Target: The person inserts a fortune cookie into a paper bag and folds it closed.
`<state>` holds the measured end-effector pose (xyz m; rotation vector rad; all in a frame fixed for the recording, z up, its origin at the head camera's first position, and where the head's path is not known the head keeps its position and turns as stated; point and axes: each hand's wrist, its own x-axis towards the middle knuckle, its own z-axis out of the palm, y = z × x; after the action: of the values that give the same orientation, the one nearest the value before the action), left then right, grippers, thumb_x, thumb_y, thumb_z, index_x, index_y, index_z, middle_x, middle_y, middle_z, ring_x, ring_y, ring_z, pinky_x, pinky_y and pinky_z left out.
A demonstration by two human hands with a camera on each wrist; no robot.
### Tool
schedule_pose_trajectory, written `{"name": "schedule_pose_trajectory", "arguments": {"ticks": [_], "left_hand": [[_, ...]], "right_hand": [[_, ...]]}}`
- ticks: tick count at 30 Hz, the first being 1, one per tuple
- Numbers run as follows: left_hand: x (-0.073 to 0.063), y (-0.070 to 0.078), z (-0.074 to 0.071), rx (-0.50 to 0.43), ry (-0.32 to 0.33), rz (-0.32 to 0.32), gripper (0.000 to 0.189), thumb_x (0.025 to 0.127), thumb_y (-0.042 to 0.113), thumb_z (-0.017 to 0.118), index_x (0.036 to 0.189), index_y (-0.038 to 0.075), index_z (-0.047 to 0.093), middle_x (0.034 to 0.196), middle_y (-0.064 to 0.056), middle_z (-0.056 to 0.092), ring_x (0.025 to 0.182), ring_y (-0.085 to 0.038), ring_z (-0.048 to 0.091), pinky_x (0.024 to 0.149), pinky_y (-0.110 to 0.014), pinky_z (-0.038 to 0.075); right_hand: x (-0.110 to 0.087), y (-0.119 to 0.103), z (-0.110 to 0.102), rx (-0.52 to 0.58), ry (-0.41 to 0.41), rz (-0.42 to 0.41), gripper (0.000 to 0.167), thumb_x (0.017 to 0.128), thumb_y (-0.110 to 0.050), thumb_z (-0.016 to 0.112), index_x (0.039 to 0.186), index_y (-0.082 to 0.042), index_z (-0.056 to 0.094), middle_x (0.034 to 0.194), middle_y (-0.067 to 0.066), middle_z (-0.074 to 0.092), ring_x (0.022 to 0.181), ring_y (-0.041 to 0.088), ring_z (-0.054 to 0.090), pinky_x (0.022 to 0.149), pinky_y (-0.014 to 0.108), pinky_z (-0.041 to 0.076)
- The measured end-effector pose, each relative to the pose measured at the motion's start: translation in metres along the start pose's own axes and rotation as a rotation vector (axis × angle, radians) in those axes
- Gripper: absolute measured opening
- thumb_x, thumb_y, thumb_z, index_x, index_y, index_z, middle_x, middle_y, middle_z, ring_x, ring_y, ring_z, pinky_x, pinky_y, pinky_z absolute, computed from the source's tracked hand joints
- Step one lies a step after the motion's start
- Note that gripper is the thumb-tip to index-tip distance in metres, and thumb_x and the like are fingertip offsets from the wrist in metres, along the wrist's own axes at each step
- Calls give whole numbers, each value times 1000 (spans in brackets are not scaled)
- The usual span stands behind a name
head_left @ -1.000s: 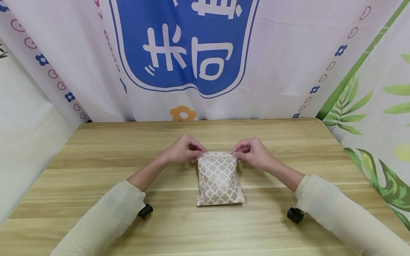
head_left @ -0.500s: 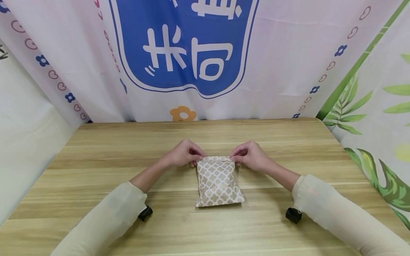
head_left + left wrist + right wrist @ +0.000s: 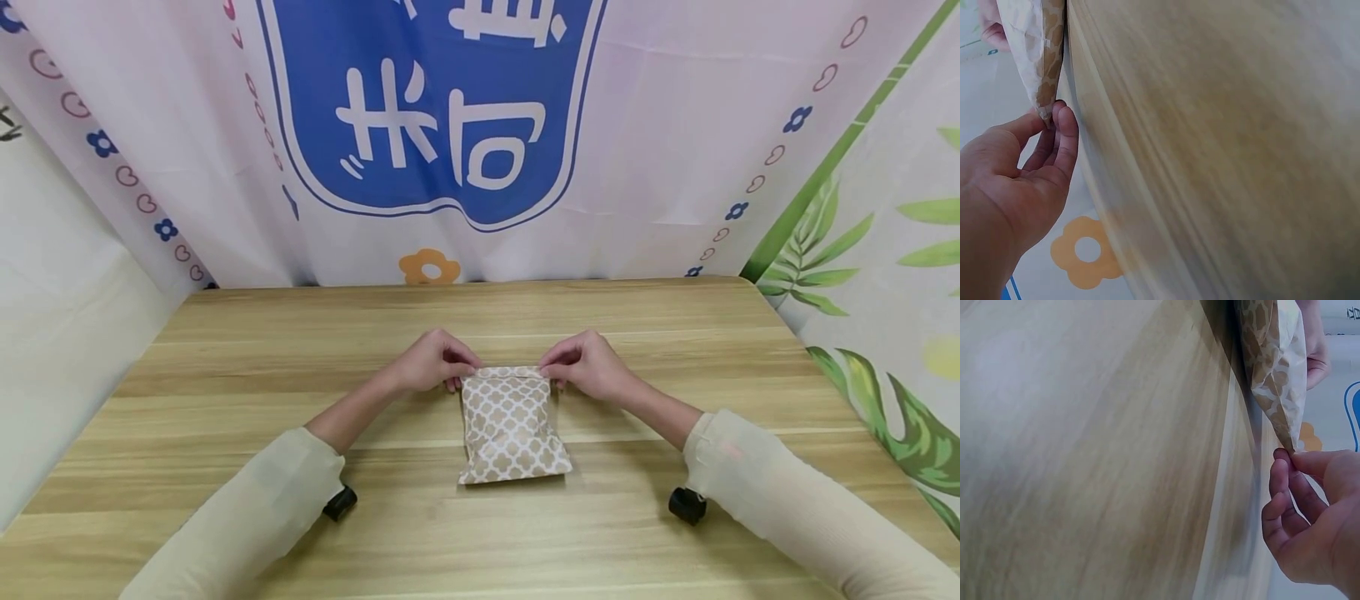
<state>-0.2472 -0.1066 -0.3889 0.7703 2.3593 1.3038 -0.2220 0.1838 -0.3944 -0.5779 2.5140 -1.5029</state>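
Note:
A small tan paper bag [image 3: 514, 429] with a white lattice pattern lies on the wooden table, its far edge folded over into a narrow strip. My left hand [image 3: 435, 360] pinches the far left corner of that fold between thumb and fingers. At the far right corner my right hand [image 3: 588, 364] pinches the fold the same way. The left wrist view shows the bag [image 3: 1047, 56] narrowing to the corner held by the left hand [image 3: 1029, 169]. In the right wrist view the bag's side [image 3: 1275, 369] tapers to the right hand's [image 3: 1310, 519] fingertips. What the bulging bag contains is hidden.
The wooden table [image 3: 247, 358] reaches back to a printed curtain [image 3: 645, 167] hanging behind its far edge. A leaf-patterned cloth [image 3: 892, 333] hangs at the right. Black wrist cameras stick out under both cream sleeves [image 3: 255, 500].
Both hands have come slightly nearer to me with the bag's far edge, which now looks folded lower. During the last half second hardly anything has moved.

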Motion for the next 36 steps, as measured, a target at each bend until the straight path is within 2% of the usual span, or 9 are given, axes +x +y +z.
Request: {"name": "schedule_pose_trajectory", "arguments": {"ticks": [10,25,29,36], "left_hand": [[-2,0,1,-15,5,7,14,97,-7,66,105,-10,77,91,-18,77,63,-16,67,58,-29,60],[-1,0,-4,-13,36,-13,12,97,-3,68,102,-7,79,80,-10,76,64,-23,69,57,-30,59],[-1,0,-4,-23,44,-17,14,98,-1,68,104,-8,78,80,-11,76,64,-24,69,57,-31,59],[-3,-1,-3,-21,33,5,17,100,3,67,108,-7,77,89,-14,77,68,-30,71,60,-37,61]], "right_hand": [[0,4,3,12,17,-24,11,90,5,76,101,10,77,84,19,76,62,23,67,55,25,54],[2,2,2,-39,-2,-46,13,93,0,74,104,6,78,78,10,75,62,23,68,54,26,54],[1,2,3,-45,-5,-48,13,94,-1,74,105,6,78,80,10,76,63,23,69,56,27,56],[0,2,3,-59,-19,-46,16,95,-1,73,109,6,77,94,15,77,66,24,69,58,25,56]]}}
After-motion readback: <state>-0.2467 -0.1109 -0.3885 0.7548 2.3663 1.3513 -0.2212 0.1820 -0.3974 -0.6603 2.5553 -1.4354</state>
